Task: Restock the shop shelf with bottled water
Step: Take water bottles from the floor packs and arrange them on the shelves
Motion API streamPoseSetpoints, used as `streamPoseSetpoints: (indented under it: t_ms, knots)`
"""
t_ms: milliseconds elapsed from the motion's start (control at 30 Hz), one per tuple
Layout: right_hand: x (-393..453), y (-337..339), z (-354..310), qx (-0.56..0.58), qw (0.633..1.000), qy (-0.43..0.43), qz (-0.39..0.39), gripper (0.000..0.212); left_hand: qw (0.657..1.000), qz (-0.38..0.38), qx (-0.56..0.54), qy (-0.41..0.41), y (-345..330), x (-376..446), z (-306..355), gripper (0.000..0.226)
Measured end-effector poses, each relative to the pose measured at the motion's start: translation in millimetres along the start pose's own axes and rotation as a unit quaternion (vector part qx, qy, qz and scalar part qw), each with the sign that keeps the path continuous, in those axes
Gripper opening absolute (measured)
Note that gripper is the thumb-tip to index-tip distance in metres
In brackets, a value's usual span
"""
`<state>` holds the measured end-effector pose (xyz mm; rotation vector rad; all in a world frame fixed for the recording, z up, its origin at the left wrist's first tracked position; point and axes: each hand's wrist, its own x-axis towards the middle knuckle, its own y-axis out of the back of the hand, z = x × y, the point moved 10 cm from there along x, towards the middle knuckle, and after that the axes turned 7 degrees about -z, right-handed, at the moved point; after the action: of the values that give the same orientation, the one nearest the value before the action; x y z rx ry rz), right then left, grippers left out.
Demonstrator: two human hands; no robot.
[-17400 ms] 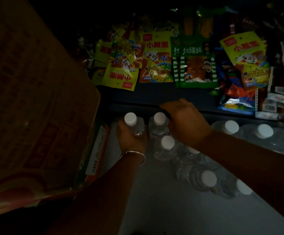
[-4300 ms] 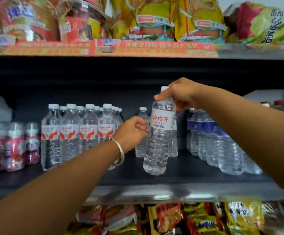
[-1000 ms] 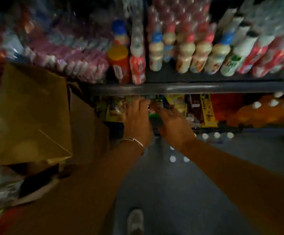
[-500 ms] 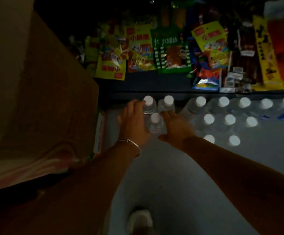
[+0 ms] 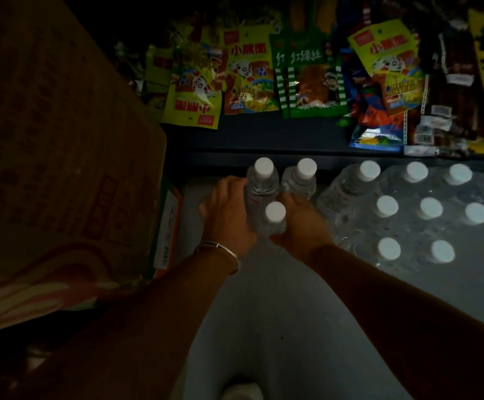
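Three loose water bottles (image 5: 266, 197) stand upright on the grey floor (image 5: 278, 313), white caps up, packed against one another: two at the back, one in front. They serve as the landmark here.

The left hand (image 5: 227, 215) presses against the left side of the cluster, fingers curled round the back-left bottle and the palm lying along the front one. A thin metal bangle (image 5: 220, 251) sits on that wrist. The right hand (image 5: 301, 223) closes in from the right, its fingers wrapped round the lower body of the front bottle and touching the back-right one. Both hands clamp the three bottles between them.

Just right of the cluster lies a shrink-wrapped pack of bottles (image 5: 408, 215), its nearest bottle close beside the right hand. Left of the cluster, a tall cardboard box (image 5: 62, 154) stands near, with a narrow strip of floor between it and the left hand. Directly behind the bottles runs the dark edge of the bottom shelf (image 5: 264, 134), carrying snack packets (image 5: 249, 82); the back caps sit just under that edge. The nearer side of the cluster opens onto bare floor, where the tip of a pale shoe (image 5: 242, 392) shows at the bottom edge of the view.
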<state>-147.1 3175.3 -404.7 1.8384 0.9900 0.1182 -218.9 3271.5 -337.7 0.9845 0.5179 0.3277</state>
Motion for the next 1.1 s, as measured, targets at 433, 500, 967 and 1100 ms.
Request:
streamPoseSetpoints:
  t_ms: [433, 500, 967, 1100]
  knots:
    - [-78.8, 190.6, -97.7, 0.112, 0.991, 0.079, -0.001, 0.057, 0.998, 0.034, -0.031, -0.042, 147.0, -40.1, 101.6, 0.056]
    - [-101.0, 244.6, -127.6, 0.12, 0.986, 0.113, 0.009, 0.057, 0.996, 0.052, -0.05, -0.054, 195.5, -55.8, 131.6, 0.045]
    - [-278.0, 673.5, -358.6, 0.097, 0.939, 0.292, 0.152, 0.052, 0.948, 0.145, -0.153, -0.239, 619.6, -184.1, 374.6, 0.043]
    - [-328.3, 783.5, -419.6, 0.118, 0.915, 0.334, 0.196, 0.035, 0.937, 0.174, -0.132, -0.274, 727.3, -214.9, 427.7, 0.041]
